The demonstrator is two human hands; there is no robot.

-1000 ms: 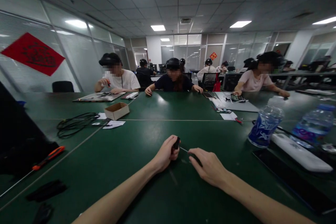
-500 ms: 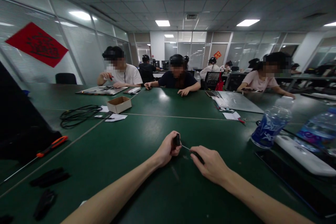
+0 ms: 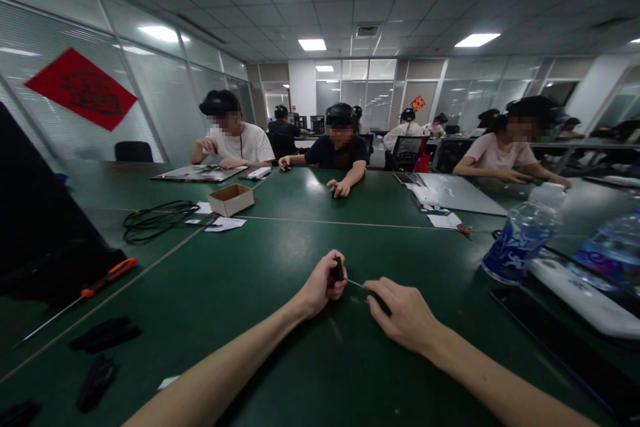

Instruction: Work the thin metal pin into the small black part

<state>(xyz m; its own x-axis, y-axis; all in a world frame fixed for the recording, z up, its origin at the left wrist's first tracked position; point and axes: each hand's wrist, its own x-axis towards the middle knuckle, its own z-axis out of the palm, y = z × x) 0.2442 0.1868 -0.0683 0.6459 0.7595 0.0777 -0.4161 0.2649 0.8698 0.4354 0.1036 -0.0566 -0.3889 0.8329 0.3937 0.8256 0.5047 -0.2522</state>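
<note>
Your left hand (image 3: pixel 320 288) is closed in a pinch, forearm coming in from the lower left, with a small black piece (image 3: pixel 339 269) standing upright between thumb and fingers. Your right hand (image 3: pixel 403 315) is also closed, forearm coming in from the lower right, fingers curled round a dark slender grip (image 3: pixel 383 305). A thin metal shaft (image 3: pixel 356 284) spans the short gap between the two hands. It may belong to a small screwdriver, but your fingers cover too much of both black parts to confirm this or show how they join. Both hands rest just above or on the green table (image 3: pixel 215 340); contact is hard to judge.

Containers: well ahead of your left hand stands an open cardboard box (image 3: pixel 231 201), its contents not visible from this angle. Right of your right hand stands a capped water bottle (image 3: pixel 524 241) with a blue label. A second water bottle (image 3: pixel 613 255) lies beyond it, cut off by the frame edge.

Also on the table: a white oblong case (image 3: pixel 585 298) and a black tablet (image 3: pixel 560 340) to your right, and an orange-handled screwdriver (image 3: pixel 109 277) to your left. A coiled black cable (image 3: pixel 155 221) lies ahead and left.
</note>
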